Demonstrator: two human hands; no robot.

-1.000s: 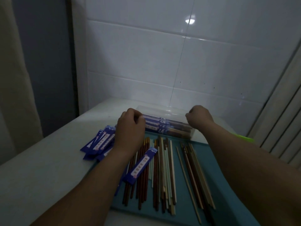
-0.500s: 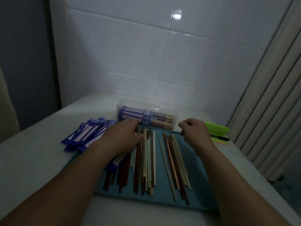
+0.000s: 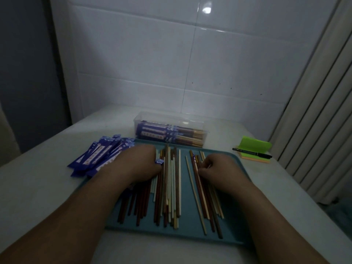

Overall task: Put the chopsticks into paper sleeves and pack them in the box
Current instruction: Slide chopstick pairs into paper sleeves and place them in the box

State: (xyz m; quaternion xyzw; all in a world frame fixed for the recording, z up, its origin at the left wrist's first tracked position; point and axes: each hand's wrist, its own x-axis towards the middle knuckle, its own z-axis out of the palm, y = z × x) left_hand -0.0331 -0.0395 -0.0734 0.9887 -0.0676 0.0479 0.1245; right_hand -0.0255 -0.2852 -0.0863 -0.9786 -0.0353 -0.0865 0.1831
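1 teal tray, flat on the table. On it are 2 loose groups of chopsticks. The bigger group covers the tray's left half & middle, the smaller one its right half, w/ a bare strip of tray btwn them. The sticks overlap too much to count.

1 clear box sits just behind the tray's far edge, w/ sleeved pairs lying inside. 1 pile of blue sleeves lies at the tray's far-left corner, no. unclear. 1 pen lies across 1 sticky-note pad, just off the tray's far-right corner.

L hand is back-up on the left group, over 1 single sleeve whose end pokes out by the thumb. Gripping or just resting, can't tell. R hand has its fingers curled, pinching at chopsticks of the right group.

Room: bare table lies left of the tray & in front of its near edge. A narrower strip runs on its right before the table edge. The wall is close behind the box.
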